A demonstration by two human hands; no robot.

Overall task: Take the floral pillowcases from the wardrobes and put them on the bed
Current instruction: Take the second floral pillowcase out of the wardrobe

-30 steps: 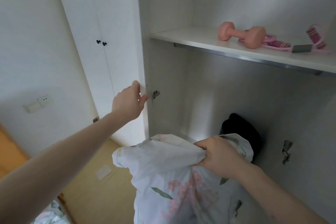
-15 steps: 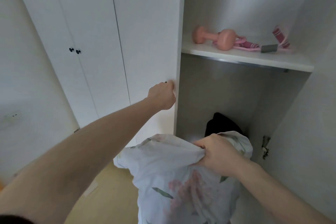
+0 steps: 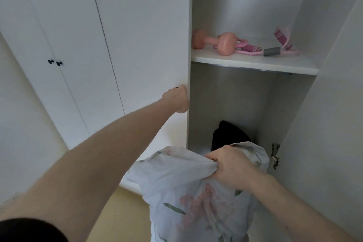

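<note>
Right now I have the white pillowcase with pink flowers and green leaves (image 3: 188, 192) bunched low in the centre of the frame, my right hand (image 3: 229, 167) clenched tight around a gathered fold. My left hand (image 3: 177, 100), mid-frame, is curled around the edge of the white wardrobe door (image 3: 141, 35). Behind the cloth sits a black bundle (image 3: 225, 135). Above, the white shelf (image 3: 253, 62) carries a pink dumbbell (image 3: 214, 42) and pink skipping rope (image 3: 282, 45).

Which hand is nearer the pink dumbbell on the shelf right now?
Left. The left hand grips the door edge just below and left of the pink dumbbell; the right hand is much lower, its grip bunching the floral pillowcase.
</note>
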